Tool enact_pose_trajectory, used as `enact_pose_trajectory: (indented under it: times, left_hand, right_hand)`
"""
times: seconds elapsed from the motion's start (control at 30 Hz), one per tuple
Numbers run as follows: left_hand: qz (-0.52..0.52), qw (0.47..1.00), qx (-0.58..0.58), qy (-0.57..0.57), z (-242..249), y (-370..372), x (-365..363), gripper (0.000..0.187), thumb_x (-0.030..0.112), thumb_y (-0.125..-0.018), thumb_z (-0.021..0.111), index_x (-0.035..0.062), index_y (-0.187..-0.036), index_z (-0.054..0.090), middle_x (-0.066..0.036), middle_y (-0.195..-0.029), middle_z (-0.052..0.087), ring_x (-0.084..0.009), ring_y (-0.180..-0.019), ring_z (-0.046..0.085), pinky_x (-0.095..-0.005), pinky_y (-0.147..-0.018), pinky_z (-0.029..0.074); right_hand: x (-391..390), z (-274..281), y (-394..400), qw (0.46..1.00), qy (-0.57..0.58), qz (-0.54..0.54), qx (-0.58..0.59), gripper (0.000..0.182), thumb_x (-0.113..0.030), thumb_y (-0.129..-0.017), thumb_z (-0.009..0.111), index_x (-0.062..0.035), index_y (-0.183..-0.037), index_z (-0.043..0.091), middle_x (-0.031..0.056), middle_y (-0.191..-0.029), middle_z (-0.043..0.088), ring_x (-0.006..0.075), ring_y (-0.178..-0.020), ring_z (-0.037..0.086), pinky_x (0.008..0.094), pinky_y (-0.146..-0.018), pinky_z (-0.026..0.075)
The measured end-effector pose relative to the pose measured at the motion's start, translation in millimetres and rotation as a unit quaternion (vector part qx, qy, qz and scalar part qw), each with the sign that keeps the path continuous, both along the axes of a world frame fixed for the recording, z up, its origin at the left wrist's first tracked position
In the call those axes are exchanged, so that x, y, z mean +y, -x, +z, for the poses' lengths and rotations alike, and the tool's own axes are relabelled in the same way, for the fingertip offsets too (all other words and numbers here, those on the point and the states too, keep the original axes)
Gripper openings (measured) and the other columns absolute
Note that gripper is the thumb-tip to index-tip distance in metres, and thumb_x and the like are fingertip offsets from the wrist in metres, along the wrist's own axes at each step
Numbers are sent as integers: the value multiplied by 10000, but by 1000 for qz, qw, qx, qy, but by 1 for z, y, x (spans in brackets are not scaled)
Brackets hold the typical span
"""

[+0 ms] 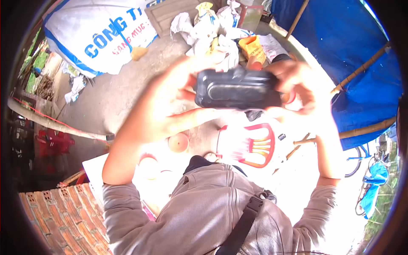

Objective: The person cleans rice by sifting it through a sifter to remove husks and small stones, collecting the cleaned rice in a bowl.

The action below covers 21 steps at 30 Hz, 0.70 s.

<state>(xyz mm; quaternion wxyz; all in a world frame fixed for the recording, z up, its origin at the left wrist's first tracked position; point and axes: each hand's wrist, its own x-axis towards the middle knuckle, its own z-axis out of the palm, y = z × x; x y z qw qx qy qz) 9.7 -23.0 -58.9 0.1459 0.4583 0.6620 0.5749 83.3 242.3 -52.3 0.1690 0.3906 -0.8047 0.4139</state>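
A black rectangular case (236, 90) with rounded corners and a raised oval outline on its face is held up close in front of me. Its exact kind I cannot make out. At its left end my left hand (176, 95) grips it, the thumb stretched along the lower edge and the fingers at the side and above. My right hand (295, 89) closes on the opposite end with bent fingers, somewhat blurred by motion. Both forearms are raised, and bright light washes out parts of the hands.
Below the case stands a red plastic chair (260, 146), with round pots (178, 143) to its left. White sacks (208, 25) and a yellow bag (251, 46) lie farther back. A blue tarp (340, 55) on poles hangs right; stacked bricks (63, 216) stand lower left.
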Motion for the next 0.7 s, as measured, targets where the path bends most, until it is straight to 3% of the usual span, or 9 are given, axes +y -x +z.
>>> enact_pose_trajectory:
  times: [0.03,0.07,0.1,0.17,0.33,0.4,0.5,0.63,0.7]
  left_hand:
    - [14,998,-60,24,-23,7,10,666,3,-726,696,94,-1313,396,-74,-1196,517,-146,-994,552,-288,-809,491]
    - [26,994,-102,35,-58,6,17,659,-15,-737,679,99,-1317,387,-75,-1213,509,-150,-1028,543,-291,-839,485]
    - [27,989,-146,22,-132,24,-5,655,-29,-741,667,103,-1317,384,-76,-1222,503,-153,-1052,534,-300,-862,479]
    - [60,973,-217,39,-212,45,-84,640,-41,-737,663,101,-1303,402,-68,-1241,495,-157,-1056,532,-303,-893,457]
    - [126,937,-317,70,-278,-16,-18,647,-68,-741,639,106,-1316,400,-70,-1257,478,-142,-1062,526,-294,-889,452]
    - [134,943,-293,83,-324,-21,-29,690,-51,-747,650,122,-1349,361,-73,-1197,498,-158,-1025,546,-265,-841,470]
    - [190,925,-139,299,-352,-33,-37,678,121,-771,692,93,-1354,347,-136,-1182,501,-202,-991,571,-277,-783,494]
    - [199,906,-300,223,-363,-59,-56,632,169,-793,676,50,-1333,368,-159,-1182,532,-198,-917,613,-299,-759,507]
    - [237,901,-283,230,-377,-85,-74,621,180,-795,674,49,-1326,378,-162,-1184,537,-201,-898,622,-303,-753,508]
  right_hand:
    - [4,-38,2,957,167,-28,-234,398,-2,-685,729,-28,-972,455,162,-1068,533,226,-931,580,316,-756,492]
    - [2,-72,5,906,277,-14,-319,421,75,-706,686,-42,-1006,415,67,-995,532,83,-764,562,220,-591,465]
    - [-22,-118,17,877,227,-81,-416,445,99,-722,648,-49,-1058,396,56,-1021,495,111,-813,589,233,-655,496]
    - [-102,-234,46,811,317,-54,-489,455,110,-761,591,-29,-1141,383,80,-1012,488,176,-838,619,277,-730,522]
    - [-49,-304,-4,592,420,-79,-684,392,34,-824,547,-44,-1176,392,152,-1008,565,232,-807,653,314,-740,546]
    - [-57,-350,-4,586,412,-86,-692,379,54,-823,527,-41,-1167,399,157,-994,566,247,-790,655,325,-728,554]
    - [-45,-439,-1,605,360,-142,-696,353,89,-808,488,-18,-1140,430,180,-976,577,274,-760,660,333,-688,569]
    - [-4,-588,-31,583,216,-320,-715,334,55,-811,480,28,-1141,441,199,-867,597,253,-641,647,343,-553,573]
    - [25,-640,-57,573,131,-401,-703,398,68,-762,479,-22,-1148,448,190,-784,604,275,-555,643,350,-467,564]
